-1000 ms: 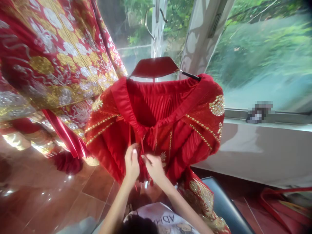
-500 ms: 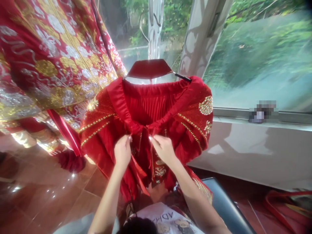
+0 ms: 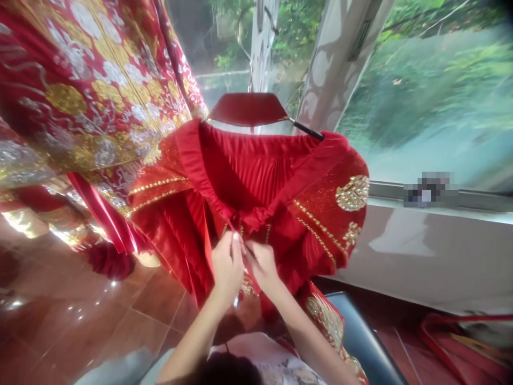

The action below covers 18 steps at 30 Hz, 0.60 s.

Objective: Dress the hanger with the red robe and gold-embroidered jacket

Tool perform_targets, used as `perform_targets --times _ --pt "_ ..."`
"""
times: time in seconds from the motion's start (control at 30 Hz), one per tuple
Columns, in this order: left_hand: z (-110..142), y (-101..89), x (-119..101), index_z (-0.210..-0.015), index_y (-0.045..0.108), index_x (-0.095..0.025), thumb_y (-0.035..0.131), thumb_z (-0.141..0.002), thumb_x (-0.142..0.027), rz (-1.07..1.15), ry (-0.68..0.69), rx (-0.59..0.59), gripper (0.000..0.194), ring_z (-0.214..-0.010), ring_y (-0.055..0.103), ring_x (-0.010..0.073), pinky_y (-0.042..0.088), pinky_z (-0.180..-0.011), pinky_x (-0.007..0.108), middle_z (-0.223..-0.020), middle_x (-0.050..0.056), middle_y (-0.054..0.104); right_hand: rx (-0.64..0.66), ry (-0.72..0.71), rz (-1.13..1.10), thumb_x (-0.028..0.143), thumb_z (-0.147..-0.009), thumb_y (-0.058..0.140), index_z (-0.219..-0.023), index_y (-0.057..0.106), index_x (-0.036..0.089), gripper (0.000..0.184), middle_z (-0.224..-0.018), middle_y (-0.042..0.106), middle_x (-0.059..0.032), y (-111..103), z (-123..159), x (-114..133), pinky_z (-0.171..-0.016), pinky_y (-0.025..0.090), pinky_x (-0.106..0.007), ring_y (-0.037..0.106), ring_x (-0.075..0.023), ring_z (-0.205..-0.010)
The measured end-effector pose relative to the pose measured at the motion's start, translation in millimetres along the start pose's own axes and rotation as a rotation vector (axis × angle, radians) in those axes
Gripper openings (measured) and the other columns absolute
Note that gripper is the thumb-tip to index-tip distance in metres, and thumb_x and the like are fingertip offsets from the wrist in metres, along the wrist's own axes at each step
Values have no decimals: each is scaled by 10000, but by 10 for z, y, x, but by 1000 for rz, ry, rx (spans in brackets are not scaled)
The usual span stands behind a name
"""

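Observation:
A red pleated skirt (image 3: 256, 155) with gold beading and sequinned patches hangs from a hanger (image 3: 248, 108) in front of me. Its gathered waistband dips to the middle, where both my hands meet. My left hand (image 3: 228, 264) is closed, thumb up, pinching a red ribbon tie (image 3: 232, 224) just below the waistband. Close beside it, almost touching, my right hand (image 3: 262, 264) has its fingers curled on the ribbon too; a strand hangs down between the hands. The fingertips partly hide the ribbon's crossing.
An embroidered red, gold and silver garment (image 3: 100, 80) hangs at the left. Behind the hanger stands a window frame (image 3: 340, 59) with a white wall (image 3: 401, 251) under it. A dark padded seat (image 3: 360, 331) is low at the right, above the tiled floor (image 3: 148, 305).
My hands have come together from apart; the left moved right. The waistband's front edges are drawn lower at the middle. The view has shifted slightly.

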<state>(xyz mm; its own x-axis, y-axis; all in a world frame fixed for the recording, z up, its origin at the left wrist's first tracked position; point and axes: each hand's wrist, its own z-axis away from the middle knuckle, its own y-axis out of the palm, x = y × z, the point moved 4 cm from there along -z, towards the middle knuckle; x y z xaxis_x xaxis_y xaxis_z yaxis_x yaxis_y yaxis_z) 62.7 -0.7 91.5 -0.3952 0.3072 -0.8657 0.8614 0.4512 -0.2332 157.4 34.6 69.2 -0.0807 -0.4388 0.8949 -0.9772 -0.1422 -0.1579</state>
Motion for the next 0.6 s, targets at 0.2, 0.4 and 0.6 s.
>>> perform_targets --times 0.2,0.4,0.6 --pt "115 -35 237 -705 497 -195 381 -986 -384 14 -135 47 358 -584 502 118 396 -585 225 -639 -15 542 -76 75 -1 388 -867 529 -535 522 170 397 -486 486 15 -64 67 1 -470 337 -209 416 -90 -462" --pt "414 28 443 -704 540 -164 415 -953 -415 92 -202 183 375 -531 410 107 326 -509 221 -584 -21 492 -38 270 -288 413 -840 600 -810 748 179 278 -797 733 -73 95 165 -20 -820 560 -340 695 -194 -764" --pt "278 -60 585 -706 636 -128 604 -841 -399 288 -388 358 304 -610 509 127 433 -611 227 -649 17 593 -100 298 -301 363 -830 613 -817 689 166 212 -718 702 -53 173 183 -47 -676 554 -276 674 -171 -685"
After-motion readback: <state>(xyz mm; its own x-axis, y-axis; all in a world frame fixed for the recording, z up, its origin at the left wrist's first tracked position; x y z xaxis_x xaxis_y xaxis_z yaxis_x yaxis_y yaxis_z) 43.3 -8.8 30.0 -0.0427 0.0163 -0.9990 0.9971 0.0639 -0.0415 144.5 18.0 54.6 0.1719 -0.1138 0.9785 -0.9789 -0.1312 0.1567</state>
